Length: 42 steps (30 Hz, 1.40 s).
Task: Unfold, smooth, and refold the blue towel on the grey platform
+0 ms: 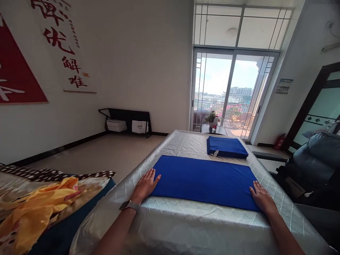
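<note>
A flat, folded blue cloth lies across the silver quilted table cover. At its left end rests my left hand, palm down with the fingers stretched out and a watch on the wrist. My right hand lies flat at the cloth's right end, its fingers spread. Neither hand grips anything. Beyond the cloth sits a thicker folded stack of blue cloth, with a white tag showing at its near left corner.
To the left, a yellow printed cloth lies on a bed-like surface. A dark padded chair holding a bag stands at the right. Past the table's far end is a small table with a plant and bottle, before sliding glass doors.
</note>
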### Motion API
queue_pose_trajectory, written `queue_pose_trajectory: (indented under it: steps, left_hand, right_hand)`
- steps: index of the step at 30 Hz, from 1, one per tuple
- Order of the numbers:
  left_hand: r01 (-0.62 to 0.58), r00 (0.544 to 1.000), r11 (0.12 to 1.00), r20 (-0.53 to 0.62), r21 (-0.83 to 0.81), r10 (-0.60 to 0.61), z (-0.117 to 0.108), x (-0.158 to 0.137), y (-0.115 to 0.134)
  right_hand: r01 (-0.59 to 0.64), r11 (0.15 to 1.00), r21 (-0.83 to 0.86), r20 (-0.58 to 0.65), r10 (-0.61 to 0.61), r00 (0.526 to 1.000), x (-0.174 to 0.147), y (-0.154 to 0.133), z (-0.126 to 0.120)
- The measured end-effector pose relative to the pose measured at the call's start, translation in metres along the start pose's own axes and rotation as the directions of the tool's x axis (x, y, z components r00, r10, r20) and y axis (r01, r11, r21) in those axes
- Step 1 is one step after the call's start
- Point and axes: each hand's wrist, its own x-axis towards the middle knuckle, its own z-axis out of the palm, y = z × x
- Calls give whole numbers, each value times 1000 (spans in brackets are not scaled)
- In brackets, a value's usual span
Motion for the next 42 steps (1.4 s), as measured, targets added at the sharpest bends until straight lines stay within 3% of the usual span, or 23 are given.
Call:
queue_pose_trajectory:
  steps: [10,19,28,36,42]
  left_hand:
    - [47,998,999,37,4,-47,-5,-1,4]
    - [46,999,999,26,9,-46,-7,-5,7]
    - [-4,1000,1000,-26,29,5,5,-7,-2]
    - [3,999,998,34,65,-5,-15,-14,10]
    - [-19,998,998,57,65,16,-21,-14,9]
  right_hand:
    - [-15,998,58,-24,16,1000,-4,-3,-7]
    - [64,998,26,-33,-63,997,-5,-2,-15]
    - [144,990,-6,-37,-144,989,6,25,12]
    - [177,984,-3,-39,-177,983,3,36,19]
    - [99,995,20,-28,-98,995,0,28,17]
